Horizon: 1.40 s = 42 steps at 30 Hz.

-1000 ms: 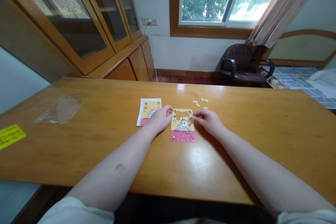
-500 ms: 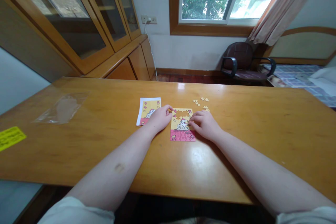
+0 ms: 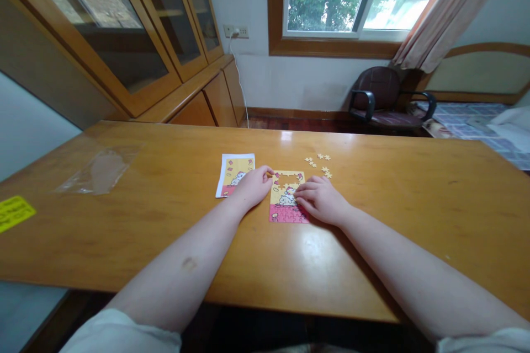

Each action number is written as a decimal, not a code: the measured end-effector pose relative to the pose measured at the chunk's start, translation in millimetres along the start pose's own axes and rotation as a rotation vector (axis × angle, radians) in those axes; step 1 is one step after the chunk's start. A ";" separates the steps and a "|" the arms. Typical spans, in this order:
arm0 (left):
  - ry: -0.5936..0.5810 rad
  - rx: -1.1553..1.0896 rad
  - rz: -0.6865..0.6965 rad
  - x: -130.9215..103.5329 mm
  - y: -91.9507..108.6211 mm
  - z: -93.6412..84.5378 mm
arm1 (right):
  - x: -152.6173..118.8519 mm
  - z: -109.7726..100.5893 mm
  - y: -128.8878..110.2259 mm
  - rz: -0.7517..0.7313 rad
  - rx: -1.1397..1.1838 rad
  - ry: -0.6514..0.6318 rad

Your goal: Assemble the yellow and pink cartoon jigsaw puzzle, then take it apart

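A partly assembled jigsaw puzzle [image 3: 285,213] lies on the table, yellow above and pink below, with a white cartoon animal in the middle and a gap near its top. At its upper left edge, my left hand [image 3: 257,183] has its fingers curled and the thumb and forefinger closed on the border. From the right, my right hand [image 3: 322,198] reaches over the puzzle, fingers stretched out and resting on the animal picture; its fingertips partly cover that area. Beyond it lie several loose puzzle pieces [image 3: 324,157], plain side up. My left wrist partly hides a printed picture sheet [image 3: 226,174].
A clear plastic bag [image 3: 105,171] lies on the left of the wooden table [image 3: 165,176], with a yellow label [image 3: 15,214] near the left edge. Behind are a glass-fronted cabinet [image 3: 182,71], an office chair [image 3: 379,94] and a bed [image 3: 476,121].
My right hand has shifted slightly left, its fingers now flatter over the animal picture. My left hand stays at the puzzle's edge. The loose pieces look the same.
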State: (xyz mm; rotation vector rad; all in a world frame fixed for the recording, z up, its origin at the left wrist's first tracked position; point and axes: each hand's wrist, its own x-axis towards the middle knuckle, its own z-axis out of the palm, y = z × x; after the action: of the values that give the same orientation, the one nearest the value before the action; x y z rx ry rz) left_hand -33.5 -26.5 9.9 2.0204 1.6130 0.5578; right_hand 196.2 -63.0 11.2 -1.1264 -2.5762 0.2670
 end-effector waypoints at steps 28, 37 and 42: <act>-0.008 0.008 0.008 0.3 2.8 1.0 | 28.7 -4.4 -5.2 0.105 -0.134 0.001; -0.004 0.006 0.022 1.4 -1.1 3.4 | 25.8 8.1 -5.6 0.079 -0.056 -0.042; -0.010 0.028 0.019 1.5 -1.7 3.2 | 26.8 9.5 -7.6 0.094 -0.064 -0.048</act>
State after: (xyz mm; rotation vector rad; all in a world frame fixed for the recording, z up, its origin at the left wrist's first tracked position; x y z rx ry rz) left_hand -32.6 -25.1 6.3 2.0572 1.6059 0.5339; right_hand 170.5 -48.8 10.2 -1.2806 -2.5941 0.2369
